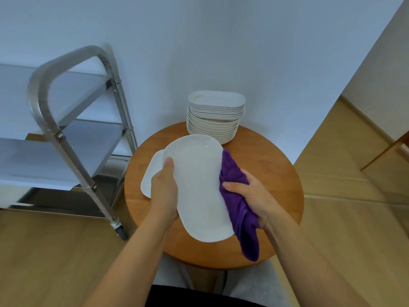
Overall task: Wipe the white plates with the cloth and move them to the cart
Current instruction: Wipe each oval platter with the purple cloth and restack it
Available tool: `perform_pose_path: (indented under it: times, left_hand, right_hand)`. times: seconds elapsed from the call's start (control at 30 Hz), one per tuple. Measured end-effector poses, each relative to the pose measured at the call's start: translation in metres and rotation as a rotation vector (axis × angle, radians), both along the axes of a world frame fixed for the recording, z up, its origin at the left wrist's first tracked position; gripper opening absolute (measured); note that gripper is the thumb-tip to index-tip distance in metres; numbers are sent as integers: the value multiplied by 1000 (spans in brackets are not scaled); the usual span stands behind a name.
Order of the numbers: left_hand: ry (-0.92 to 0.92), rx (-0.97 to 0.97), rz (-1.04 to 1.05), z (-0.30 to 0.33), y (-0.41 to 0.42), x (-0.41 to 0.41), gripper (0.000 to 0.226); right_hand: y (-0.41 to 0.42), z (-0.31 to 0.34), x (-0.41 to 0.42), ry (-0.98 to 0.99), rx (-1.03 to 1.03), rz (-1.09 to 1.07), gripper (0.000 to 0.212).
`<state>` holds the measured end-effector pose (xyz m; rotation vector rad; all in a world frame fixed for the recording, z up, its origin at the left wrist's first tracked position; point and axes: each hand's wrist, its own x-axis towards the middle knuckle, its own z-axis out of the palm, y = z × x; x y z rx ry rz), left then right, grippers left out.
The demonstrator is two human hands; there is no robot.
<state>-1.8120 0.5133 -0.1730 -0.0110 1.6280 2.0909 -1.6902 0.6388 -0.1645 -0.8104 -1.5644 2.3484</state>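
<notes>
A long white oval plate (199, 185) is held tilted above the round wooden table (265, 173). My left hand (164, 191) grips its left rim, thumb on the upper face. My right hand (250, 196) grips a purple cloth (239, 209) against the plate's right edge; the cloth hangs down past the plate. Another white plate (148, 180) lies flat on the table, partly hidden behind the held one. A tall stack of white plates (215, 118) stands at the table's far side. The steel cart (73, 134) is on the left.
The cart has a curved handle bar (44, 89), flat shelves and a castor wheel (120, 231) close to the table's left edge. A white wall rises behind. Wood flooring runs to the right, where a wooden furniture leg (385, 151) shows.
</notes>
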Motion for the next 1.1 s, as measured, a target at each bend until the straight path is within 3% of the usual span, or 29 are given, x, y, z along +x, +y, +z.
perform_pose_path:
  times: [0.13, 0.3, 0.5, 0.6, 0.67, 0.77, 0.87, 0.93, 1.0, 1.07, 1.1]
  left_hand:
    - [-27, 18, 123, 0, 5, 3, 21]
    - [-201, 113, 333, 3, 23, 28, 31]
    - [-220, 183, 381, 4, 41, 51, 44]
    - [-176, 161, 155, -3, 40, 57, 37]
    - [20, 57, -109, -11, 21, 55, 48]
    - [533, -124, -418, -20, -17, 33, 96]
    - [901, -310, -522, -15, -35, 0, 115]
    - [1200, -420, -488, -4, -33, -15, 108]
    - [1409, -432, -458, 7, -26, -21, 84]
    - [1442, -397, -546, 11, -20, -23, 39]
    - [1367, -379, -634, 13, -18, -23, 30]
  right_hand:
    - [-23, -14, -1, 33, -134, -336, 36]
    - [-52, -20, -11, 167, -325, -719, 34]
    - [-63, -24, -13, 155, -367, -881, 22]
    - [-45, -17, -3, 83, -395, -808, 17]
    - [-20, -9, 8, 3, -416, -665, 20]
    - [16, 3, 28, -191, -401, -394, 15]
    - [41, 5, 36, -310, -310, -233, 23]
    - [50, 4, 32, -365, -149, -150, 20]
    - [52, 4, 26, -420, -113, -60, 19]
    - [49, 7, 21, -434, -177, -30, 22]
    - [48, 9, 20, -405, -212, -47, 22]
